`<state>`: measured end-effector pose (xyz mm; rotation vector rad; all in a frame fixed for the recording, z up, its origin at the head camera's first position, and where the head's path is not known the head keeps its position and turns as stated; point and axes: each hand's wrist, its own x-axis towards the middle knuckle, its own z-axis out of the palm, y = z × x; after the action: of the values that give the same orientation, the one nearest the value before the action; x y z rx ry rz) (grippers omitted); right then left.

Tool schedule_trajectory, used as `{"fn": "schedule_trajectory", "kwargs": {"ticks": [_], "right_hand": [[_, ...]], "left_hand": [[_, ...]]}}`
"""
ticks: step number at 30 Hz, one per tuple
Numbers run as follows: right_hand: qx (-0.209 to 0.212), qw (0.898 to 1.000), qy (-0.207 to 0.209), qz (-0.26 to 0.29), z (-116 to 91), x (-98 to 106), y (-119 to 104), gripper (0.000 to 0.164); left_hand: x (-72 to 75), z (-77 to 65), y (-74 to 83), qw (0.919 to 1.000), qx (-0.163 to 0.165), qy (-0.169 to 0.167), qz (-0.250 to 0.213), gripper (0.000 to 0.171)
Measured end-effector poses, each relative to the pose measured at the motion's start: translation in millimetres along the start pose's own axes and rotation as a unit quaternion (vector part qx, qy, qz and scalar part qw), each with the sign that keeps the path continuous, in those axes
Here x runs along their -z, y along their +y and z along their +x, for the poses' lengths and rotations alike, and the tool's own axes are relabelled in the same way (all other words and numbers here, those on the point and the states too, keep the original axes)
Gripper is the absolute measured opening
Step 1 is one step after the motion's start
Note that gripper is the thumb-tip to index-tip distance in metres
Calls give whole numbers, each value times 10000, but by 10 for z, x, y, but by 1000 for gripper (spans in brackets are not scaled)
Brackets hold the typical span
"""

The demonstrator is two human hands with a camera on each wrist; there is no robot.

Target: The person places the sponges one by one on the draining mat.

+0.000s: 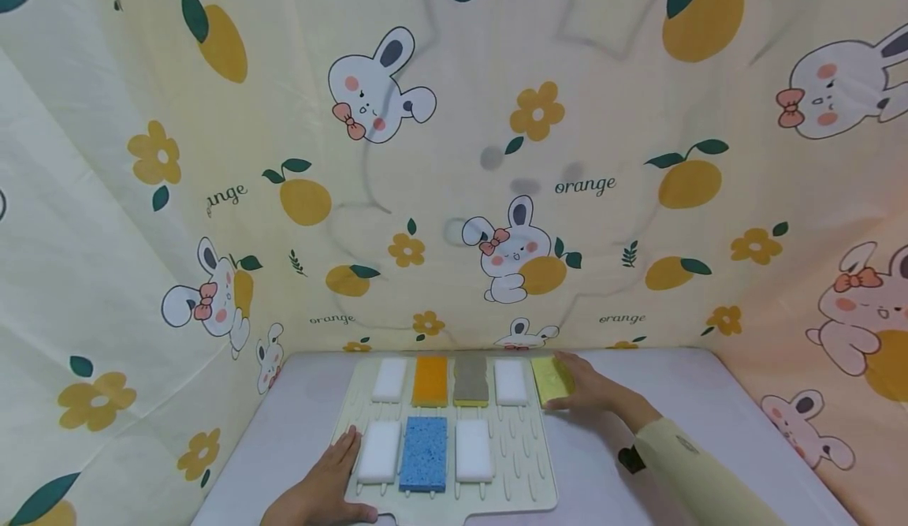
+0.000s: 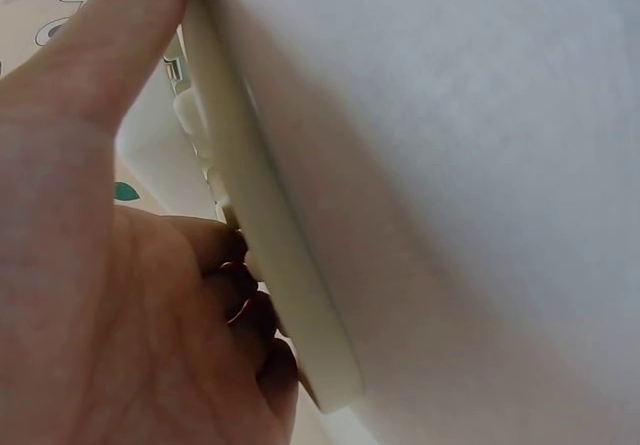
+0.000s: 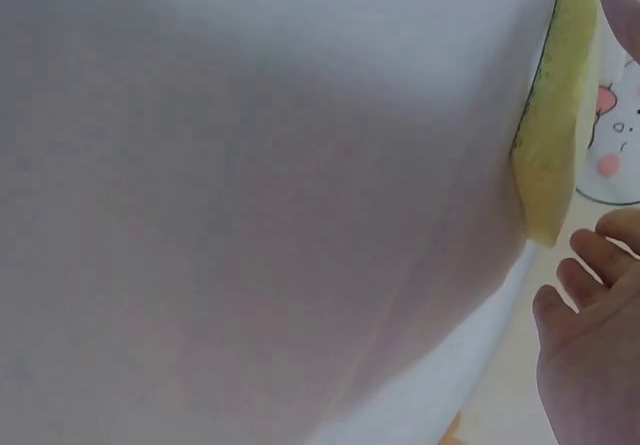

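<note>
A cream pegged board [image 1: 521, 502] lies on the table, bearing sponges in two rows. The back row holds a white sponge [image 1: 389, 380], an orange one [image 1: 430, 382], a grey-topped one [image 1: 471, 380] and another white one [image 1: 511, 382]. In front are a white sponge [image 1: 379, 452], a blue speckled one [image 1: 423, 453] and a white one [image 1: 473, 450]. My left hand [image 1: 325, 480] rests against the board's front-left corner, thumb and fingers spread along its edges. Beside the back-right corner, my right hand [image 1: 592, 384] reaches around a yellow-green sponge [image 3: 555, 105], its fingers spread; contact is unclear.
A white table [image 1: 681, 400] carries the board. Behind and at both sides hangs a cloth [image 1: 454, 155] printed with rabbits and oranges. A small dark patch [image 1: 631, 460] shows beside the right sleeve [image 1: 698, 471].
</note>
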<state>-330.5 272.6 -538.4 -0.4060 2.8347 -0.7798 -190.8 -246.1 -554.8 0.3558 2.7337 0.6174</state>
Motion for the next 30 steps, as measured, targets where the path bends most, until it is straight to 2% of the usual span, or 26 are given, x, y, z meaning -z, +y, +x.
{"fn": "schedule_trajectory", "kwargs": {"ticks": [5, 10, 15, 24, 30], "right_hand": [[50, 9998, -76, -161, 66, -38, 86, 133], [81, 9995, -164, -240, 119, -69, 150, 134], [93, 9995, -228, -182, 145, -63, 141, 137], [64, 9993, -295, -216, 137, -61, 137, 137], [-76, 9994, -290, -183, 157, -52, 152, 138]], "left_hand": [[2, -8, -5, 10000, -43, 14, 30, 135], [-2, -3, 2, 10000, 86, -12, 21, 136], [5, -4, 23, 9998, 168, -46, -7, 137], [4, -13, 15, 10000, -10, -35, 1, 135], [10, -22, 16, 10000, 48, -30, -2, 137]]}}
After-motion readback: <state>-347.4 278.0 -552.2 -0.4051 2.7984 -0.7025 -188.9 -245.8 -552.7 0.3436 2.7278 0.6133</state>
